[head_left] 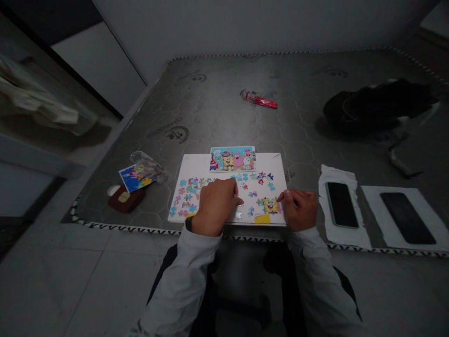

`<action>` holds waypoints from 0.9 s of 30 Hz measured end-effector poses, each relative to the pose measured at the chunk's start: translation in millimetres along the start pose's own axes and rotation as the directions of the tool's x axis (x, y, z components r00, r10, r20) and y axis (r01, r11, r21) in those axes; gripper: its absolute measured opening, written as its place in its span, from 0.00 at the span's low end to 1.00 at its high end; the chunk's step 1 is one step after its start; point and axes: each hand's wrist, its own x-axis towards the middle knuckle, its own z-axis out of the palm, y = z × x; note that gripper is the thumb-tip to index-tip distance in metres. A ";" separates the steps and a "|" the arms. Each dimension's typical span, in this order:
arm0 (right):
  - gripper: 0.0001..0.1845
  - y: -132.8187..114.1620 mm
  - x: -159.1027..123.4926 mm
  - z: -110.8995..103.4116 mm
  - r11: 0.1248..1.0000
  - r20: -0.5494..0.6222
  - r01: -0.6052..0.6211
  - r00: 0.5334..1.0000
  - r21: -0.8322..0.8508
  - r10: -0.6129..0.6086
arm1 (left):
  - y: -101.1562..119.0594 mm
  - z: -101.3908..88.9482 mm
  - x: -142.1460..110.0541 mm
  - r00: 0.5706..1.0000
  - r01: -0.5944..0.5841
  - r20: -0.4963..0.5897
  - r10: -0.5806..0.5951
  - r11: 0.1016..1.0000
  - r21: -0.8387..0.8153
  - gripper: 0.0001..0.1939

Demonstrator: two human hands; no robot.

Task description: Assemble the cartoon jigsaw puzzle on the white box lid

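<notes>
"What's the person wearing?"

"Long, pale grey sleeves (178, 276) (rumpled along the forearms)."

"Anything at the wrist?"

"A dark band (189, 223), just behind the left hand (214, 206)."

On my feed, a bare mattress (217, 107) carries a white board (268, 161), two phones (342, 205) on white paper (336, 174), a red tube (258, 99), a black bag (377, 105), a dark pouch (126, 199) and a picture card (137, 178).

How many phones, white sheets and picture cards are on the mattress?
Phones: 2
White sheets: 2
Picture cards: 2
Total: 6
</notes>
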 end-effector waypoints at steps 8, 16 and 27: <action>0.23 -0.9 0.4 1.1 0.999 0.021 -0.034 0.999 -0.005 0.034 | 23.4 8.4 2.1 0.990 -0.129 -0.059 0.125 0.989 -0.068 0.12; 0.22 0.3 -0.1 0.9 1.000 0.012 -0.013 1.000 -0.001 0.013 | 13.4 6.3 3.0 0.995 -0.080 -0.056 0.078 0.996 -0.026 0.07; 0.22 -2.0 1.4 -0.4 1.000 0.013 -0.019 1.000 0.002 0.019 | 9.8 1.4 1.6 0.998 -0.040 -0.040 0.039 0.999 -0.019 0.07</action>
